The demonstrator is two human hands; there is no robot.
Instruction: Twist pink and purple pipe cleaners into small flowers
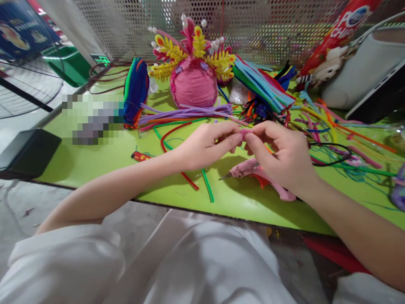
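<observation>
Between my fingertips, above the green table (pixel 177 192), is a small pink fuzzy piece (pixel 244 132), probably pipe cleaner; its exact shape is mostly covered. My left hand (pixel 210 143) pinches its left end, and my right hand (pixel 278 152) pinches the right end. Beneath my right hand lies a pink glue gun (pixel 245 167), nozzle to the left. A red pipe cleaner (pixel 186 179) and a green pipe cleaner (pixel 208 185) lie under my left wrist. Behind my hands stands a pink crown-like headpiece (pixel 193 84) with yellow leaf shapes and pearl beads.
Purple pipe cleaners (pixel 190 112) lie before the headpiece. Bundles of blue (pixel 136 90) and light blue (pixel 262 84) pipe cleaners flank it. Loose stems and thread tangle at right, near a white bag (pixel 354 67) and a red chips can (pixel 338 33). A black box (pixel 30 153) sits at left.
</observation>
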